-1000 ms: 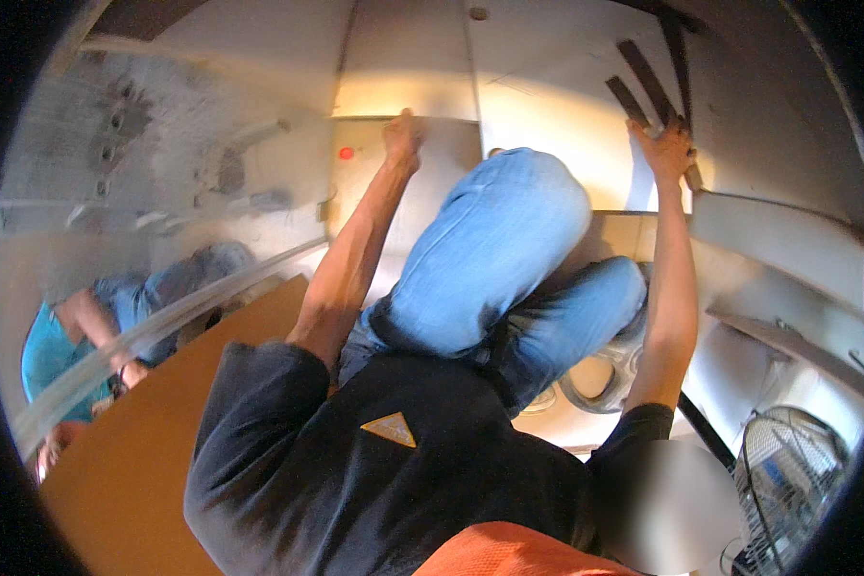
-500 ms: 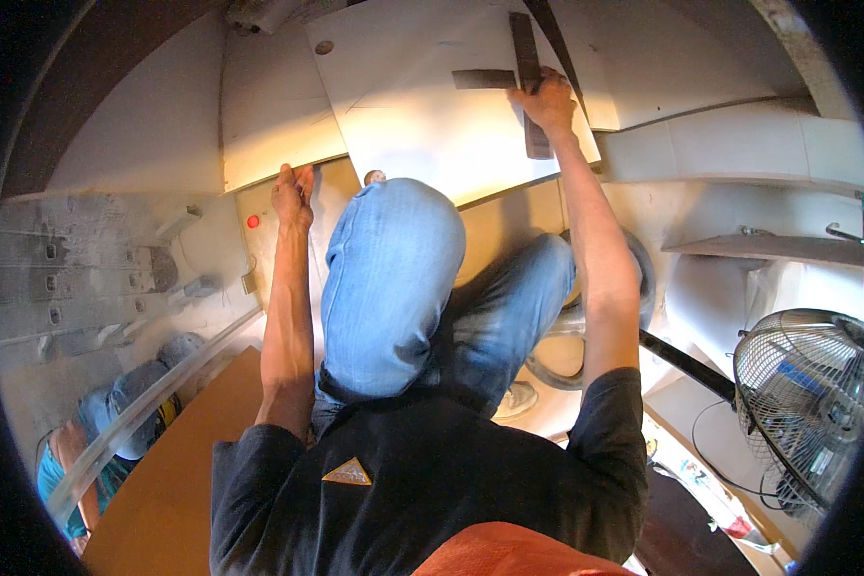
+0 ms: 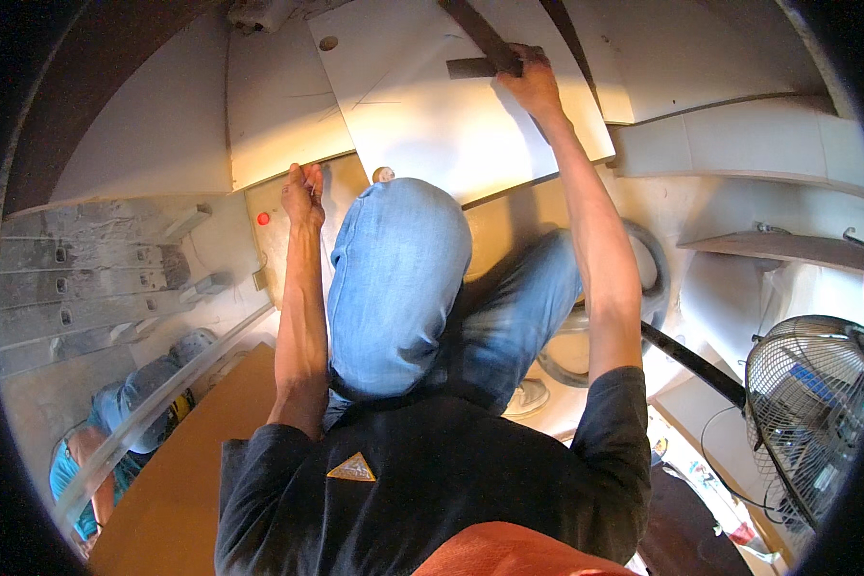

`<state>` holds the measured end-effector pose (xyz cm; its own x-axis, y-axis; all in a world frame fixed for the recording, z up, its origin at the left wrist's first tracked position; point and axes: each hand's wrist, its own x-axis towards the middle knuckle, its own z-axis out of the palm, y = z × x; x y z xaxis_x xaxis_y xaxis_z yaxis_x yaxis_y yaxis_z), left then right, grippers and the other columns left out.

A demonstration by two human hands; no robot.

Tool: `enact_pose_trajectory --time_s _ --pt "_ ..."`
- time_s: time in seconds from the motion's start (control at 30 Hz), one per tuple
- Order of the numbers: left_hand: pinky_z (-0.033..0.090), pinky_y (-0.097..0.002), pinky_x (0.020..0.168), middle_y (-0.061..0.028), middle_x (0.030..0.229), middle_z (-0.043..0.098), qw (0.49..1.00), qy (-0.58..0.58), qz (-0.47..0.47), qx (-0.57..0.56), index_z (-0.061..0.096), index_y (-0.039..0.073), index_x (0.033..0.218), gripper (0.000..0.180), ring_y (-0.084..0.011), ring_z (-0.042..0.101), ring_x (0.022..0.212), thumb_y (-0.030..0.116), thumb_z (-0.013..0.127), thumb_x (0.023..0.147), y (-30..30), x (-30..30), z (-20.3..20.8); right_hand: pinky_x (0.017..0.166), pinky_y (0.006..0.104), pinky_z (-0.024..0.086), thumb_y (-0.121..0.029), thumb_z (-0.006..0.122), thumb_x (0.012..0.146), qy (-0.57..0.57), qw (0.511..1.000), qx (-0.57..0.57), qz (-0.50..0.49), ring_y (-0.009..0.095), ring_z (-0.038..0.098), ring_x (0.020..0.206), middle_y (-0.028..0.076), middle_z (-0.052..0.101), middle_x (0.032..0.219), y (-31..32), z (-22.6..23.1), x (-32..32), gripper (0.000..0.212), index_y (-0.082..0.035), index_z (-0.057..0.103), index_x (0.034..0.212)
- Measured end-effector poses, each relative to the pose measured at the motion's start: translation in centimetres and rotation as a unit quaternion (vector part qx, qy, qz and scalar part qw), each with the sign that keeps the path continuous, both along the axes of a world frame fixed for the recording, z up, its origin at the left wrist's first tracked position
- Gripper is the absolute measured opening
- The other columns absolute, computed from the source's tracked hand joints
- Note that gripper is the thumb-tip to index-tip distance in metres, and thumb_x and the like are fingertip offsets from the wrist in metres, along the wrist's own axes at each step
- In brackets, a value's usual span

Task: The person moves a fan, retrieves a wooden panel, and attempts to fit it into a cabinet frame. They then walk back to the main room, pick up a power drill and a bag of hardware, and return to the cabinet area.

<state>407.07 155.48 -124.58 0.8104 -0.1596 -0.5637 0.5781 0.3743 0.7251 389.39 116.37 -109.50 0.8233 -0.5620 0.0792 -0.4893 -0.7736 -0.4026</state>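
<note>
My right hand [image 3: 532,81] is closed round the near end of a long, flat dark strip [image 3: 478,31], which slants away to the upper left over a white board [image 3: 403,106]. A shorter dark strip [image 3: 469,69] lies crosswise on the board, beside that hand; whether the two strips touch is hard to tell. My left hand [image 3: 303,196] is at the near edge of another pale panel [image 3: 283,130], its fingers loosely bent and a little apart, with nothing visible in them. I cannot tell whether the fingertips touch the panel. Thin pencil-like lines and a round dark spot mark the white board.
My bent knees [image 3: 398,269] are under the board's near edge. A black wire fan [image 3: 811,403] stands at the right, near a shelf [image 3: 778,247]. At lower left, another person [image 3: 130,413] is beyond a pale rail [image 3: 154,408] and brown panel [image 3: 187,466].
The long strip has swung from nearly upright to slanting up-left, and my right hand has moved up and left with it. The short strip stays on the board. My left hand has hardly moved.
</note>
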Motion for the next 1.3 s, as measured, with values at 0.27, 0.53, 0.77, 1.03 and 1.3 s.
enact_pose_trajectory --time_s 0.27,0.53,0.77,1.03,1.3 --pt "0.056 -0.0326 0.086 -0.0123 0.110 0.062 0.999 0.004 -0.042 -0.026 0.053 0.005 0.121 0.034 -0.0233 0.064 0.103 0.031 0.054 0.100 0.2 -1.1 0.2 0.097 0.0443 0.046 -0.035 0.073 0.076 0.108 0.992 -0.063 0.027 0.033 0.057 0.115 0.016 0.063 0.120 -0.4 -0.9 1.0 0.063 -0.010 0.054 0.131" --pt "0.050 -0.0358 0.087 -0.0145 0.116 0.062 0.961 -0.039 -0.272 -0.009 0.051 0.003 0.124 0.045 -0.0229 0.061 0.099 0.042 0.048 0.101 -2.7 -7.6 2.7 0.087 0.0441 0.052 -0.042 0.077 0.066 0.099 0.987 0.085 -0.098 0.036 0.064 0.104 0.021 0.066 0.112 0.7 -1.1 -3.2 0.064 -0.002 0.061 0.114" --pt "0.048 -0.0247 0.073 -0.0037 0.095 0.064 0.935 -0.078 -0.340 0.068 0.056 0.005 0.115 0.035 -0.0101 0.057 0.082 0.037 0.057 0.099 -3.3 -8.2 5.5 0.078 0.0393 0.053 -0.031 0.080 0.072 -0.028 0.969 0.145 -0.197 0.034 0.069 0.084 0.022 0.069 0.094 -2.1 -2.8 -9.8 0.059 0.002 0.052 0.112" --pt "0.050 -0.0248 0.074 -0.0028 0.094 0.063 0.962 -0.071 -0.265 -0.010 0.053 0.004 0.116 0.034 -0.0101 0.059 0.082 0.027 0.066 0.094 -4.3 -10.8 8.1 0.086 0.0375 0.050 -0.031 0.078 0.078 -0.048 0.970 0.038 -0.234 0.029 0.066 0.097 0.017 0.069 0.103 -11.7 -3.7 -15.4 0.059 0.001 0.053 0.121" --pt "0.052 -0.0249 0.070 -0.0068 0.097 0.063 0.956 -0.097 -0.274 0.035 0.052 0.002 0.114 0.036 -0.0099 0.060 0.081 0.030 0.065 0.094 -4.4 -11.1 9.4 0.092 0.0442 0.050 -0.032 0.075 0.080 0.085 0.969 -0.065 -0.223 0.038 0.062 0.108 0.020 0.067 0.114 -17.7 -5.5 -12.7 0.057 -0.005 0.055 0.126"
